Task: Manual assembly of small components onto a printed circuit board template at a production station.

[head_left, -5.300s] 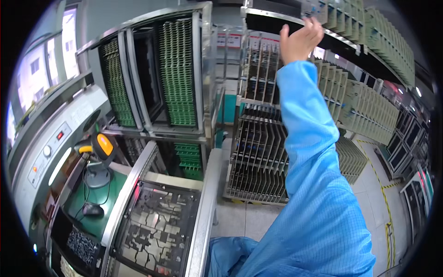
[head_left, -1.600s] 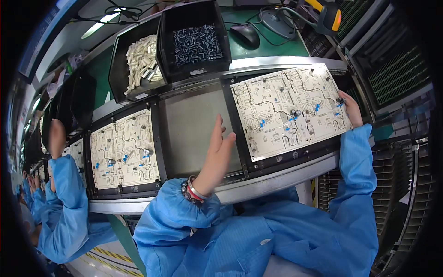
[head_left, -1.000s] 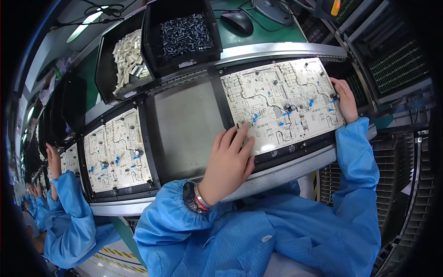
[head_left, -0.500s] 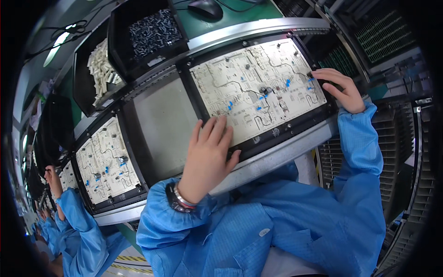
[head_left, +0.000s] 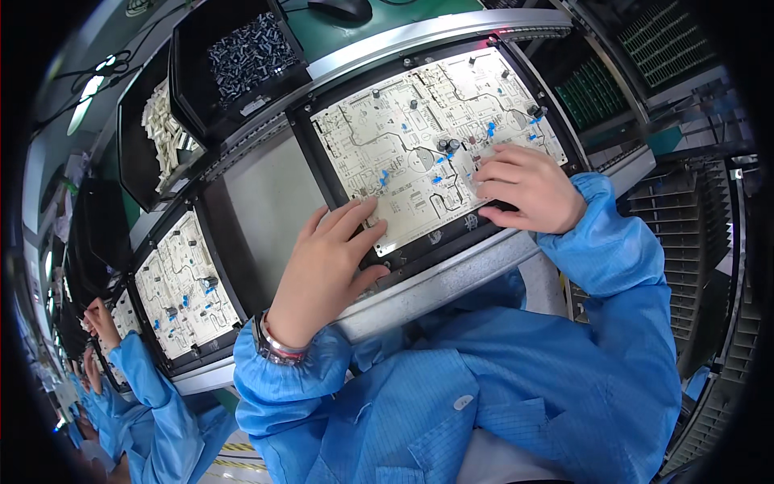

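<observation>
A large pale circuit board (head_left: 363, 153) lies in a black carrier frame (head_left: 316, 165) before me. Blue parts, dark capacitors (head_left: 448, 146) and other small components stand on it. My left hand (head_left: 324, 262) is open, palm down, its fingertips on the board's lower left edge and its thumb over the frame. Over the lower right part of the board is my right hand (head_left: 534, 190), fingers bent and apart from the thumb. I see nothing held in it, though its fingers cover some of the components beneath.
Two black bins stand at the upper left, with white parts (head_left: 164, 133) and small dark parts (head_left: 251, 60). A second board (head_left: 181, 282) sits in a carrier further left, near a co-worker's hand (head_left: 101, 321). A metal rail (head_left: 435, 282) borders my side; slotted racks (head_left: 685, 266) stand right.
My right hand has moved left from the board's right edge to over its lower right part. My left hand stays at the lower left edge. The view has shifted slightly.
</observation>
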The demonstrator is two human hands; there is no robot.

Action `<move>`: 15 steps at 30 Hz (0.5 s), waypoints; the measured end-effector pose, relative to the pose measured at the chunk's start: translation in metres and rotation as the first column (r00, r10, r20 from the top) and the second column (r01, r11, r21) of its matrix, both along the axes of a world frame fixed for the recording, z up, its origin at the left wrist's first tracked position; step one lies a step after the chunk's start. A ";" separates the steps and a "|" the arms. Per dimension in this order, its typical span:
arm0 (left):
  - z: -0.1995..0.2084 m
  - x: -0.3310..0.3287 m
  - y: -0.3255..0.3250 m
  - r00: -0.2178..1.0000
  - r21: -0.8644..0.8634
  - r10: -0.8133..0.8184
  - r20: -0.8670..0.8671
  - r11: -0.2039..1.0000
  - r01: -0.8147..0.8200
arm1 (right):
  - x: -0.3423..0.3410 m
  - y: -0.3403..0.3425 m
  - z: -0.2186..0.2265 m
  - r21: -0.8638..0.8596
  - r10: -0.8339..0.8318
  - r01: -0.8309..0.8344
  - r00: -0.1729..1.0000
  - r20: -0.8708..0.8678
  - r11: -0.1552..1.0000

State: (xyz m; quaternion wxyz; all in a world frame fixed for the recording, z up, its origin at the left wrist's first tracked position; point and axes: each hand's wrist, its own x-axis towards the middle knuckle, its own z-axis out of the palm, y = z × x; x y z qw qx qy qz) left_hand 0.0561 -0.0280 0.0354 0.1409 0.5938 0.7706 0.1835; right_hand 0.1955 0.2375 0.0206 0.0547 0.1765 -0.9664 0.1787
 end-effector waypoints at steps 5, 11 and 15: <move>0.008 -0.004 0.005 0.998 -0.033 -0.050 -0.023 0.998 0.049 | 0.002 -0.012 -0.009 -0.001 -0.226 0.228 0.964 -0.142 0.974; 0.001 -0.010 0.012 0.970 -0.009 -0.112 -0.215 0.994 0.113 | 0.017 0.066 0.022 -0.245 -0.290 0.288 0.957 0.027 0.926; -0.001 -0.018 0.022 0.947 0.017 -0.151 -0.284 0.987 0.162 | 0.045 0.118 0.029 -0.246 -0.284 0.333 0.935 0.214 0.910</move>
